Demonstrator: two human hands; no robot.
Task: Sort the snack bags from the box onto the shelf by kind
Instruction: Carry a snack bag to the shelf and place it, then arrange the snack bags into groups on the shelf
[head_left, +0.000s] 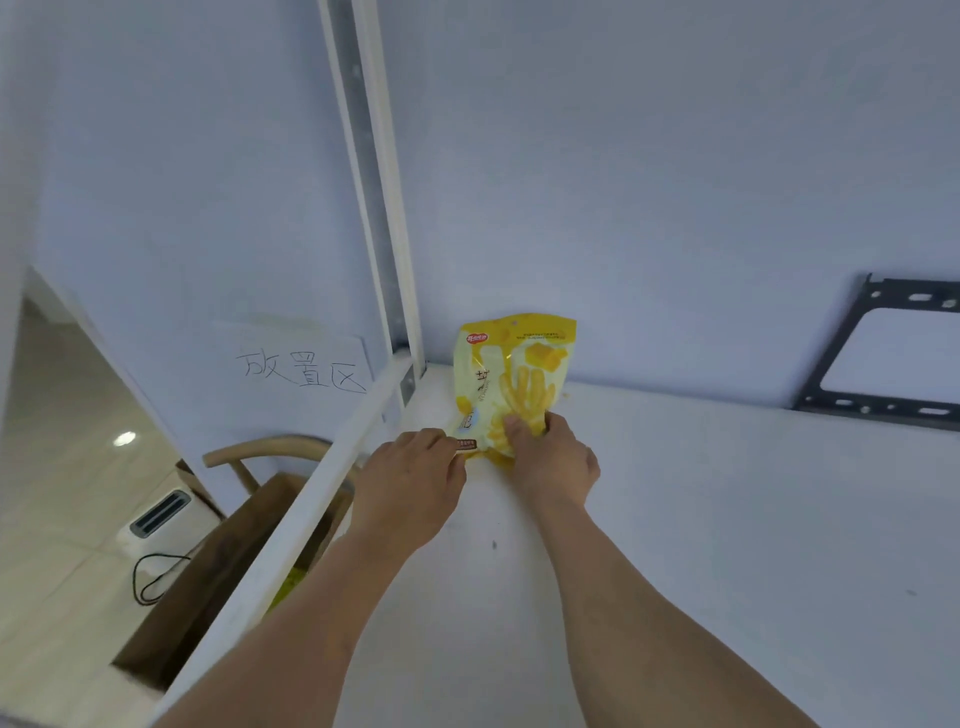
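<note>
A yellow snack bag (511, 371) stands upright in the back left corner of the white shelf (701, 519), leaning against the wall. My left hand (410, 480) pinches the bag's lower left corner. My right hand (553, 454) grips its lower right part, fingers pressed on the front. Below the shelf at the left sits the brown cardboard box (218, 577), with something yellow (288, 590) showing inside it; most of the box's inside is hidden by the shelf rail.
A white upright post (382, 208) and the front rail (291, 540) bound the shelf at the left. A black metal bracket (883, 353) leans on the wall at the back right. A paper sign with handwriting (304, 369) hangs left of the post. A wooden chair (260, 452) stands below.
</note>
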